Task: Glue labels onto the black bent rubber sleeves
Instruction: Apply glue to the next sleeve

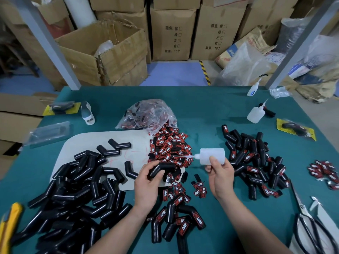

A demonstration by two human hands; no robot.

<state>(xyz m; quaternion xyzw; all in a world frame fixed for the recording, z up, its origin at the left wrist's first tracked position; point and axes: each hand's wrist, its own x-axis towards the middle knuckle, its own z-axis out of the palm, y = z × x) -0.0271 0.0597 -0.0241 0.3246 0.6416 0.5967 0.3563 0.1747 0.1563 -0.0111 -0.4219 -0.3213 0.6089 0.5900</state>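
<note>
Workbench scene from the head camera. Left hand (146, 180) curls fingers and thumb round one black bent rubber sleeve (162, 168), held just above the near edge of a white mat (91, 142) on the green table (201, 110). Right hand (221, 177) pinches a translucent glue bottle (211, 156) between thumb and fingers. The bottle lies on its side, its thin nozzle pointing left, with the tip near the sleeve but seemingly not touching it. Behind both hands lies a heap of red-and-black labels (170, 147), spilling from a clear plastic bag (148, 114). Bare sleeves (73, 189) are piled at left, across mat and table. Labelled sleeves (256, 162) form a pile at right, with a smaller labelled group (179, 220) between the forearms. A second glue bottle (255, 114) rests at far right. Scissors (311, 230) lie at the right front corner, and a yellow utility knife (9, 222) at the left front edge.
</note>
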